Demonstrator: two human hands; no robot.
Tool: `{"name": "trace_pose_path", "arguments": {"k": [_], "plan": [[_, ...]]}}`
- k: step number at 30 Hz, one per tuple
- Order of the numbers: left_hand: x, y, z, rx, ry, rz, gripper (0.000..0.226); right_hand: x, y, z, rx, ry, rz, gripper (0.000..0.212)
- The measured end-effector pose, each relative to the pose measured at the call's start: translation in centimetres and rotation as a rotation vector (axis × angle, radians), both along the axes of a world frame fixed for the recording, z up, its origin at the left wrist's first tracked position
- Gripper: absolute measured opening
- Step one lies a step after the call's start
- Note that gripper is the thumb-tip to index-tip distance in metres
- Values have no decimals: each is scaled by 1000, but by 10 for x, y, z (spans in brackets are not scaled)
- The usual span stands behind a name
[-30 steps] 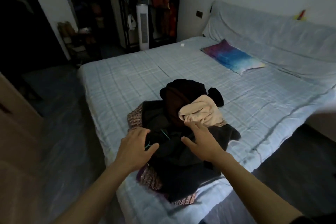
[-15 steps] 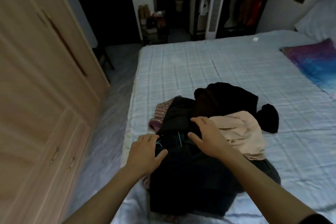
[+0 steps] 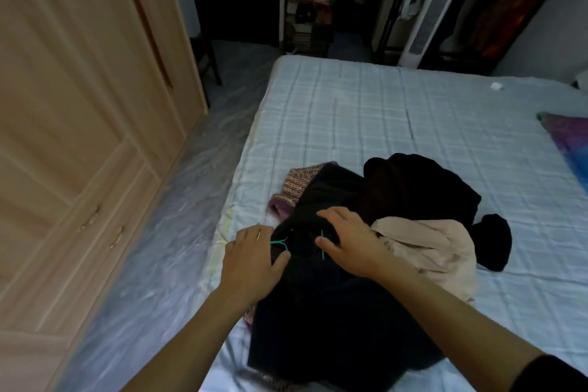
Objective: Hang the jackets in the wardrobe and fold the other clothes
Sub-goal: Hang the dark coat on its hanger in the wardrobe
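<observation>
A heap of clothes lies near the bed's left edge. In front is a black jacket [image 3: 334,312] with a teal hanger [image 3: 323,247] poking out of its collar. A beige garment [image 3: 432,245], another black garment [image 3: 423,188] and a pink woven garment [image 3: 299,181] lie around it. My left hand [image 3: 251,261] is at the jacket's left shoulder, with thumb and fingers closed on the hanger's hook. My right hand [image 3: 346,245] rests on the jacket's collar, fingers spread.
A light wooden wardrobe [image 3: 95,105] with shut doors stands on the left, across a narrow strip of shiny floor [image 3: 159,248]. The bed [image 3: 350,111] has a checked sheet and a coloured pillow [image 3: 569,143] at the right. A tower fan [image 3: 426,16] and a clothes rack [image 3: 509,3] stand behind.
My view has swung left, bringing the wardrobe in. Both hands stayed on the black jacket, and the left hand closed in on the hanger's hook.
</observation>
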State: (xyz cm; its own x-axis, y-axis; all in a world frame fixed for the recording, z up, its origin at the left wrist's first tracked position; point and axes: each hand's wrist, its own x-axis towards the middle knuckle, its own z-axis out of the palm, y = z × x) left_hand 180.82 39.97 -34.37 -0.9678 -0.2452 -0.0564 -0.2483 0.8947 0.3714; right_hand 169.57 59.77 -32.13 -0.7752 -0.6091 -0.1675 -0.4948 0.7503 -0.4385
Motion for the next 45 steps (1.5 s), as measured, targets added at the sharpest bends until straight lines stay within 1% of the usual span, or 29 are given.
{"name": "trace_pose_path", "arguments": {"k": [5, 8, 13, 19, 24, 27, 32, 35, 40, 42, 45], "plan": [[5, -8, -9, -23, -35, 86, 61, -27, -11, -4, -31, 4, 55, 58], [6, -6, -9, -37, -78, 157, 66, -35, -11, -8, -58, -31, 81, 57], [0, 22, -5, -57, -109, 261, 57, -52, 4, -12, -68, -41, 188, 56], [-13, 75, -13, -26, -130, 405, 54, -94, 28, -28, -86, -7, 292, 45], [-19, 92, -47, 51, -187, 499, 49, -119, 18, -58, -44, -33, 366, 42], [-27, 85, -71, 110, -177, 572, 47, -135, 0, -82, -32, -62, 412, 41], [-51, 71, -117, 165, -177, 664, 46, -165, -31, -122, 12, -52, 511, 39], [-65, 67, -145, 210, -198, 709, 48, -186, -51, -146, 52, -69, 580, 41], [-80, 67, -180, 257, -233, 758, 58, -205, -74, -187, 86, -113, 625, 42], [-84, 68, -188, 268, -229, 763, 62, -213, -79, -199, 126, -102, 663, 50], [-89, 67, -195, 323, -199, 785, 71, -224, -83, -213, 242, -68, 753, 64]]}}
